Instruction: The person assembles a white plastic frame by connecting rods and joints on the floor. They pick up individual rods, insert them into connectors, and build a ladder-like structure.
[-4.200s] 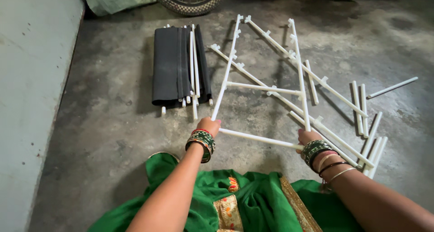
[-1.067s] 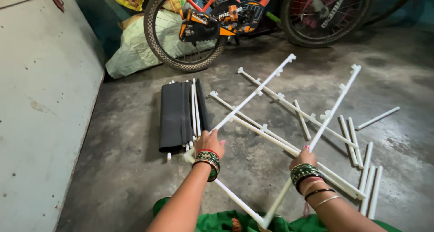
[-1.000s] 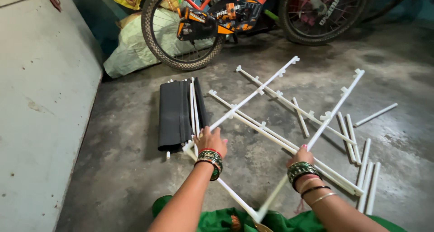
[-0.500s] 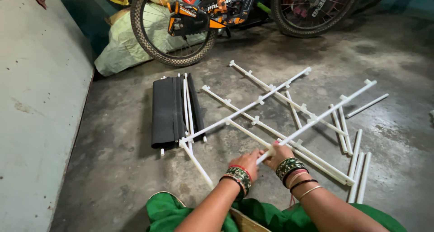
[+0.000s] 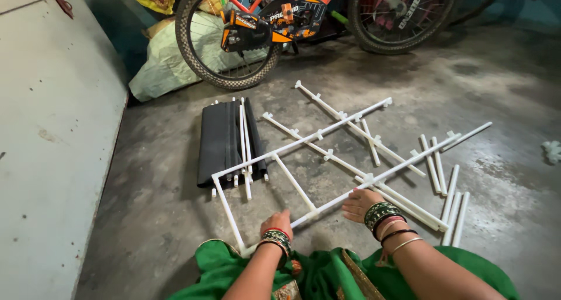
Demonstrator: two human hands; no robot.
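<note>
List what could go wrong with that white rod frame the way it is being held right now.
1. Both hands, the left hand and the right hand, grip only the near rail of the white rod frame; its long far ends stick out unsupported and may sag or pop from their joints.
2. Loose white rods lie on the floor beside the frame; a swinging end could knock or scatter them.
3. The bicycle stands close behind.

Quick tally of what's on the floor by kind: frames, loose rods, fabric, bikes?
White tube frame under the hands: 1
White ladder-like frame on the floor beneath it: 1
Loose white rods at the right: about 6
Black folded fabric bundle: 1
Bicycle: 1
Pale sack behind the wheel: 1
Total: about 11
</note>
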